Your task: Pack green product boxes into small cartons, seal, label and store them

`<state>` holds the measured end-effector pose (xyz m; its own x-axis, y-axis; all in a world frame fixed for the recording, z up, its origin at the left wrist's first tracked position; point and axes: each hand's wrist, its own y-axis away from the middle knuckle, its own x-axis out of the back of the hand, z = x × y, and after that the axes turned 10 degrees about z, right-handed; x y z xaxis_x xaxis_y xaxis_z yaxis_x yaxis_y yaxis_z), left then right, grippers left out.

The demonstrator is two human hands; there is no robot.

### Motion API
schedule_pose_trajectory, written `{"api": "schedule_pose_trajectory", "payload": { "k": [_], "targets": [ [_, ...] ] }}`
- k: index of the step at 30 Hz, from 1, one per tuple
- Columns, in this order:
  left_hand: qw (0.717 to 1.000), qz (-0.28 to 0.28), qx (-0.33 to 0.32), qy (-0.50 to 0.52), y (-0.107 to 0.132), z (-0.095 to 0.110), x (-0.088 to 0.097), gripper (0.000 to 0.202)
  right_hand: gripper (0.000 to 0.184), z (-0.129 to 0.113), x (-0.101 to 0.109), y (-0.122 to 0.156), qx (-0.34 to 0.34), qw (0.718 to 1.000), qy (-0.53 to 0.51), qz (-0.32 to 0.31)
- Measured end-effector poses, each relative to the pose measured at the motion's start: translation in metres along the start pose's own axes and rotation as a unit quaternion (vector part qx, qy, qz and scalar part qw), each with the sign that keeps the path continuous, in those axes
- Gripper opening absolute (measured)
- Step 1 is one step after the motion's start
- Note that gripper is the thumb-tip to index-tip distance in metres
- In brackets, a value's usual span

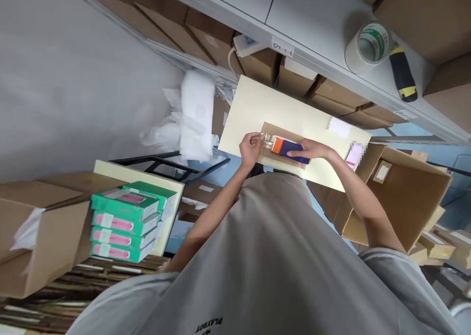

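Observation:
A dark blue box with an orange band and a white end (290,150) lies over a flat piece of brown cardboard (275,128) on the cream tabletop (250,99). My right hand (311,149) grips the blue box at its right part, thumb on top. At the box's left end, a piece of clear, shiny plastic (268,141) sticks out. My left hand (250,149) is closed, with its fingertips pinching that plastic. Whether the plastic is a wrapper or a tray inside the box I cannot tell.
A phone (353,156) and a white paper (339,126) lie at the table's right. An open carton (401,197) stands beyond. Green boxes (125,222) are stacked at left. Above, a shelf holds a tape roll (368,48) and a yellow-black cutter (403,74). White foam wrap (197,114) stands behind.

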<state>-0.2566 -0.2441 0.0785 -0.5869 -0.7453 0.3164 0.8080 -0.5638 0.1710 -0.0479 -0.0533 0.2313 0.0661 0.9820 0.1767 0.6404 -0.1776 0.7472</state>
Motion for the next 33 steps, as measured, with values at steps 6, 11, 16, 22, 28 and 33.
{"api": "schedule_pose_trajectory", "payload": {
  "k": [6,11,16,22,28,33],
  "targets": [
    [0.999,0.041,0.009,-0.001,0.008,-0.001,-0.005,0.028,0.062,0.006,0.004,-0.005,0.030,0.998,-0.040,-0.022],
    [0.997,0.075,0.013,-0.013,0.008,-0.001,-0.009,0.028,0.065,0.017,0.003,-0.013,0.025,0.997,-0.070,-0.030],
    [0.996,0.081,0.043,-0.007,0.001,-0.002,-0.012,0.024,0.063,0.022,0.003,-0.021,0.041,0.995,-0.090,-0.031],
    [0.994,0.097,0.018,-0.040,0.008,0.003,-0.015,0.022,0.061,0.026,0.002,-0.026,0.045,0.997,-0.057,-0.029],
    [0.989,0.120,-0.024,-0.086,0.016,0.006,-0.017,0.029,0.063,0.025,0.000,-0.024,0.063,0.998,-0.013,0.025],
    [0.988,0.123,-0.025,-0.088,0.015,0.002,-0.019,0.032,0.064,0.022,-0.001,-0.023,0.062,0.998,-0.014,0.020]
  ]
}}
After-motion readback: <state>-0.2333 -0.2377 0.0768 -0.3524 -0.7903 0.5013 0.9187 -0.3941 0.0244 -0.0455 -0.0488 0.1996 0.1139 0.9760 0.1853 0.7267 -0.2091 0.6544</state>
